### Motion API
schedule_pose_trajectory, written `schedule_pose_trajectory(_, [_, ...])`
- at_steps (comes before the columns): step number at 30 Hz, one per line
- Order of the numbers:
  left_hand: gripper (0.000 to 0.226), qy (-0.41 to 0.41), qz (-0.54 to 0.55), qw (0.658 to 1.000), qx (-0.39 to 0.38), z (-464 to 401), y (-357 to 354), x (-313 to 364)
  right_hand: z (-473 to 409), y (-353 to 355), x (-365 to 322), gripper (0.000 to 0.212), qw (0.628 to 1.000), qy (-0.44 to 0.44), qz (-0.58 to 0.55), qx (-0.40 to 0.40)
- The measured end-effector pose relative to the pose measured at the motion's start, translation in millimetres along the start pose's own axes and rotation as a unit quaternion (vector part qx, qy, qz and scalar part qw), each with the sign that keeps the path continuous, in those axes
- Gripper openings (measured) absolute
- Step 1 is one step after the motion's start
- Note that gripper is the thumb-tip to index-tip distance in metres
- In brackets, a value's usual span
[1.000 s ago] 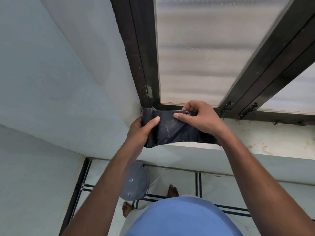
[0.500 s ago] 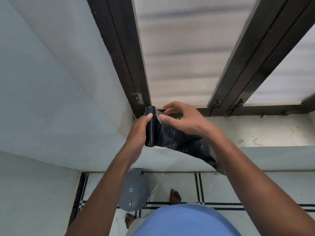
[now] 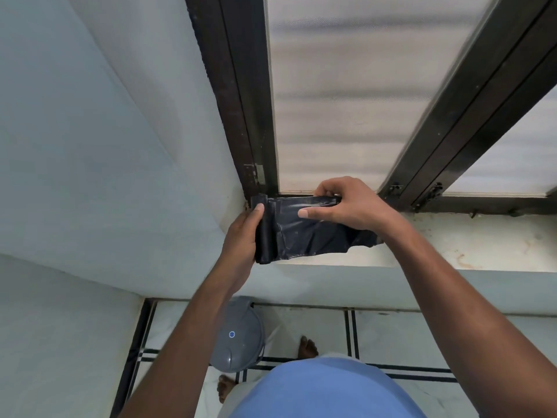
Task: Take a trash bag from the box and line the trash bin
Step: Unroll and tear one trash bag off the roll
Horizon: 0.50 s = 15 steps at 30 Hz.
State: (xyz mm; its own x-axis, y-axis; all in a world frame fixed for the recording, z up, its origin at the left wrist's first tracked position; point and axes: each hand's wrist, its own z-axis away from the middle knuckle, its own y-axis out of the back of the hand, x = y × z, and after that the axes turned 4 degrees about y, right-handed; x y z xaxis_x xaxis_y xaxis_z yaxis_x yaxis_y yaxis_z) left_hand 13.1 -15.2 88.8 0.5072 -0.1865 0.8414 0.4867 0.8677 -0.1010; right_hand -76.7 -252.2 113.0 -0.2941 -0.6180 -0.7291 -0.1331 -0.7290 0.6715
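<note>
Centre frame, above the window sill [image 3: 452, 242]: left hand [image 3: 241, 236] grips the black trash-bag roll [image 3: 265, 230], fingers curled round it. Right hand [image 3: 346, 206] pinches the unrolled bag sheet [image 3: 307, 233]. Grey trash bin [image 3: 238, 336] on floor, lower centre.

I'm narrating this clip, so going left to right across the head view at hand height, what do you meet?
Left hand → roll of trash bags → unrolled black bag → right hand.
</note>
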Motion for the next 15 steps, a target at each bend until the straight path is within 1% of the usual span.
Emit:
schedule_pose_trajectory(3, [0.041, -0.007, -0.007, 1.0, -0.005, 0.5, 3.3, -0.2, -2.5, 0.5, 0.7, 0.059, 0.999, -0.007, 0.031, 0.01])
schedule_pose_trajectory(6, [0.038, -0.01, 0.0, 1.0, -0.012, 2.3, 5.5, 2.1, -2.6, 3.0, 2.8, 0.059, 0.998, -0.012, 0.068, 0.017])
schedule_pose_trajectory(10, [0.039, -0.018, -0.01, 1.0, -0.012, 1.7, 7.5, 4.0, -3.7, 3.8, 8.1, 0.059, 0.994, -0.025, 0.108, 0.019])
schedule_pose_trajectory(11, [0.039, -0.021, -0.01, 1.0, -0.014, 1.3, 7.0, 3.7, -4.7, 1.6, 6.8, 0.06, 0.995, -0.022, 0.099, 0.017])
schedule_pose_trajectory(13, [0.041, -0.021, -0.017, 0.999, -0.018, 0.0, 4.2, 2.2, -7.3, -5.5, 0.1, 0.066, 0.999, -0.009, 0.044, 0.007])
schedule_pose_trajectory(15, [0.046, -0.011, -0.032, 0.999, -0.022, -1.7, -1.1, 2.2, -10.9, -12.6, -7.6, 0.061, 1.0, 0.004, -0.02, -0.021])
